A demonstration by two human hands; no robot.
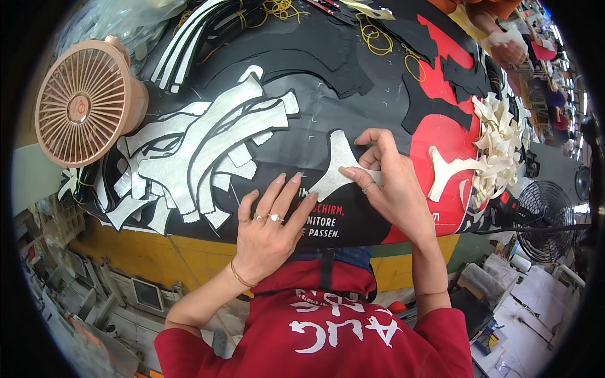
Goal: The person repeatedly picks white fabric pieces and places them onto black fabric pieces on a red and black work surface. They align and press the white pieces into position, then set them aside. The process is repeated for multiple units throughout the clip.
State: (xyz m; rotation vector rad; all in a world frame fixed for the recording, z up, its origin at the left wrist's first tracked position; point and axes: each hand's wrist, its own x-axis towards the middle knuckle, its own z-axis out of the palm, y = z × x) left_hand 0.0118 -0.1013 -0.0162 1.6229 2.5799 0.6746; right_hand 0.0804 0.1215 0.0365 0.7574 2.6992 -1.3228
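The right hand (pixel 394 189) presses its fingers flat on the right arm of a grey forked cut-out piece (pixel 338 169), pinning rather than gripping it, while the left hand (pixel 268 227) lies open and flat just beside its lower left tip, apparently to steady and smooth it against the black printed sheet (pixel 302 120) covering the bench. The piece thus lies between the two hands, with a pile of similar grey pieces (pixel 195 160) to its left and a stack of cream pieces (pixel 498 148) to its right.
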